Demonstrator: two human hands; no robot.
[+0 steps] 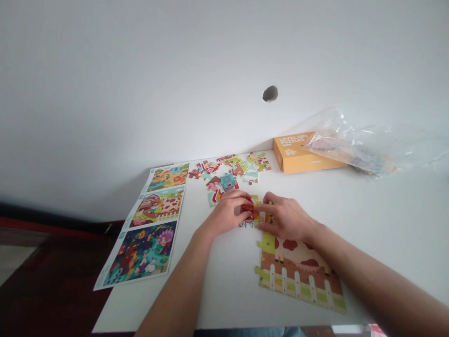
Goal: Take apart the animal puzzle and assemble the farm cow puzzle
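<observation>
Left hand and right hand hold red jigsaw pieces.

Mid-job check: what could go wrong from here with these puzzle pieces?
The right hand sits just above the assembled fence section, so a slip could knock it apart. That section also lies near the front edge of the table, so pieces might fall. The left hand is close to the loose puzzle pieces and could disturb them.

L hand, R hand on jigsaw pc, white table.
</observation>
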